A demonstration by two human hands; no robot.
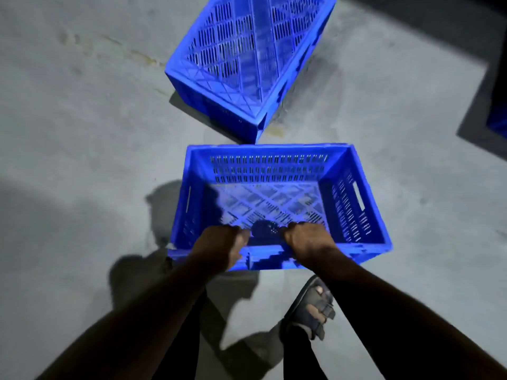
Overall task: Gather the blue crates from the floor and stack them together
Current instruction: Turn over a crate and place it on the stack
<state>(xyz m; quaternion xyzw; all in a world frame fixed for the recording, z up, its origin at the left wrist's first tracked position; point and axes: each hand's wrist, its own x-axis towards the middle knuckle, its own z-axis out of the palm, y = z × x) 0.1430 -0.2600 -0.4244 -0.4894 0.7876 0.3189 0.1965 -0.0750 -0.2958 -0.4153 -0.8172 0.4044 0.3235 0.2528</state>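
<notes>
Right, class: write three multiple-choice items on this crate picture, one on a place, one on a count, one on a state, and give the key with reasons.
1. Where does the upside-down crate lie?
A. beyond the held crate
B. inside it
C. behind the person's foot

2. How many hands grip the held crate's near rim?
A. none
B. one
C. two

3. What state is the held crate in?
A. full of bottles
B. open side up, nothing large inside
C. lid shut

Key: 1 A, it lies on the grey floor farther from the camera; 2 C, the left hand and right hand both curl over the rim; 3 B, its lattice bottom shows.
</notes>
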